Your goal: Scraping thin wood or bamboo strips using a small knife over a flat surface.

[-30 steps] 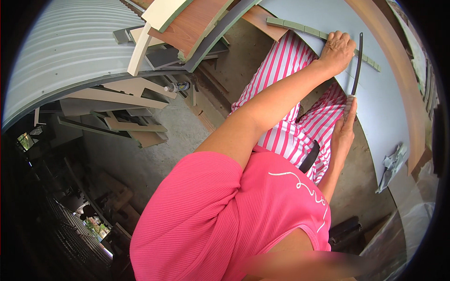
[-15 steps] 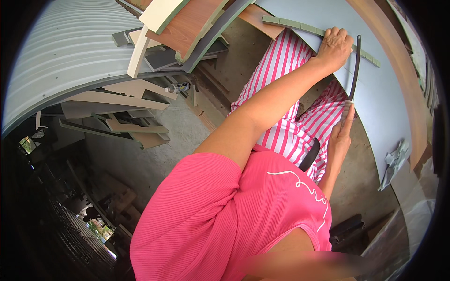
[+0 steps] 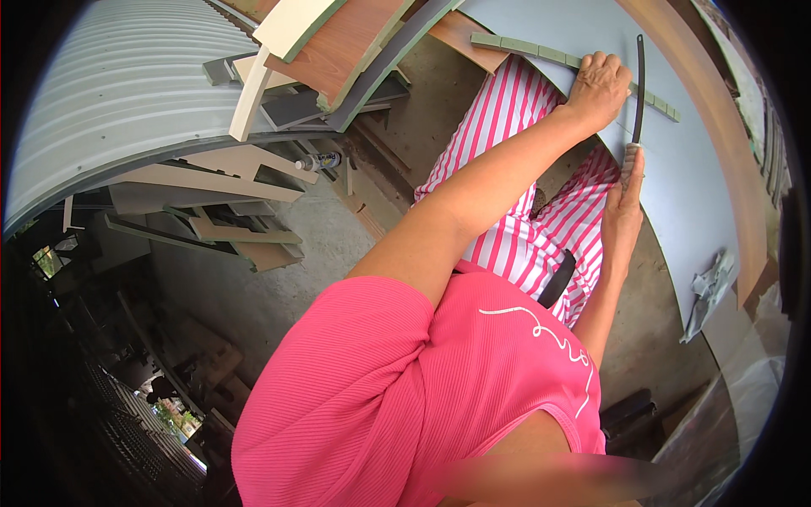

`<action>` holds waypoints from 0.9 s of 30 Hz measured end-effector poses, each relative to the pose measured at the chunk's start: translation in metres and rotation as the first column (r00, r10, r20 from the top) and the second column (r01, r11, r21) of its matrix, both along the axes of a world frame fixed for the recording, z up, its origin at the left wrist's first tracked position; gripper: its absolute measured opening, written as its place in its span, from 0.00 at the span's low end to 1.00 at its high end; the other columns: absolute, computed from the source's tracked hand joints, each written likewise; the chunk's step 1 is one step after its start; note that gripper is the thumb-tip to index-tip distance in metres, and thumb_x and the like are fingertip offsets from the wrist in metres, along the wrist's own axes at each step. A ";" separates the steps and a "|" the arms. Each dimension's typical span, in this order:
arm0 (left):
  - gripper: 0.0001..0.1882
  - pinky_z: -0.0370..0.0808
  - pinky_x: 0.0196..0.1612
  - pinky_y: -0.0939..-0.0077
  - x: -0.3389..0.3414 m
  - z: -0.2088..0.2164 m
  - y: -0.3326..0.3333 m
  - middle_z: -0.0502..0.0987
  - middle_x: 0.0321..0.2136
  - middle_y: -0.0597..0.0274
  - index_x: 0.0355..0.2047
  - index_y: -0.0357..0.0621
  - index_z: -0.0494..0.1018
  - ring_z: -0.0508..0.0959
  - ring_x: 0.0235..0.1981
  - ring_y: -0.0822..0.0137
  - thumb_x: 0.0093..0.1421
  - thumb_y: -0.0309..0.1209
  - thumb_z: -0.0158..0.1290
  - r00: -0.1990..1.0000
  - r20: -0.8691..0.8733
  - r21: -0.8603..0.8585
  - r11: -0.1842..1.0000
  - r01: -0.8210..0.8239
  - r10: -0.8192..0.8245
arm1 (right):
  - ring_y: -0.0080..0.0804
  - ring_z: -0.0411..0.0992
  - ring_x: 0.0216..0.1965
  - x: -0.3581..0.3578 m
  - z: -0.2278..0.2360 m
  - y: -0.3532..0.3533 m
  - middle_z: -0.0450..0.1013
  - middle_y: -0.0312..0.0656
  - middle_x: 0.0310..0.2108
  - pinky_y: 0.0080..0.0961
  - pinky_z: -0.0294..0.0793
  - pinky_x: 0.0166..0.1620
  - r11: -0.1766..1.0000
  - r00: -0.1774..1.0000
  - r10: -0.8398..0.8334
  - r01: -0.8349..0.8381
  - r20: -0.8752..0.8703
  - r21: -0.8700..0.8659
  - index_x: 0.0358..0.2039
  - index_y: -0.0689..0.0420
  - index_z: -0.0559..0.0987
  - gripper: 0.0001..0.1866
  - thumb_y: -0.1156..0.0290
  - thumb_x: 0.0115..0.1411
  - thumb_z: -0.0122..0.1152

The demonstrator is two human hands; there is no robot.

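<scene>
A narrow green strip (image 3: 532,48) with evenly spaced cross lines lies across the light grey panel (image 3: 693,160). My left hand (image 3: 600,89) is closed over the strip right of its middle and presses it on the panel. My right hand (image 3: 623,207) is wrapped round the pale, bound handle of a saw with a thin dark blade (image 3: 639,80). The blade crosses the strip just right of my left hand, pointing away from me. Whether its edge has cut into the strip cannot be made out.
Wooden board offcuts (image 3: 355,42) are stacked at the upper left, beside corrugated metal sheeting (image 3: 144,84). More offcuts (image 3: 245,228) and a spray can (image 3: 318,160) lie on the concrete floor. A crumpled grey cloth (image 3: 708,291) hangs at the panel's right edge.
My right hand has pushed the saw forward, away from me, so its handle is closer to the strip. My left hand stays on the strip, which has shifted very slightly left.
</scene>
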State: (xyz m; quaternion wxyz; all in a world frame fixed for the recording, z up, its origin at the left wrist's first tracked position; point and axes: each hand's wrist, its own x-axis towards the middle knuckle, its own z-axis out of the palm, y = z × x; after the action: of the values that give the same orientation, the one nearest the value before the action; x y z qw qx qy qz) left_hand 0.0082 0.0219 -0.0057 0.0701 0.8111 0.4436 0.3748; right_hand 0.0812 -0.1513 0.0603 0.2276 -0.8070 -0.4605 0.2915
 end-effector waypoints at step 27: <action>0.13 0.64 0.47 0.61 -0.006 0.014 -0.008 0.68 0.36 0.59 0.37 0.45 0.69 0.68 0.41 0.57 0.52 0.28 0.59 0.997 0.054 -0.043 0.998 0.055 -0.053 | 0.29 0.63 0.17 -0.003 -0.014 -0.047 0.75 0.49 0.31 0.31 0.67 0.26 0.986 1.000 0.010 -0.006 -0.024 0.164 0.70 0.40 0.48 0.38 0.80 0.61 0.42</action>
State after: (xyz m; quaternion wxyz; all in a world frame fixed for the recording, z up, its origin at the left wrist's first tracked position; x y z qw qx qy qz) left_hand 0.0025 0.0142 0.0084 0.1101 0.8108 0.4277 0.3841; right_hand 0.0785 -0.1983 0.0464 0.2975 -0.7800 -0.4834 0.2635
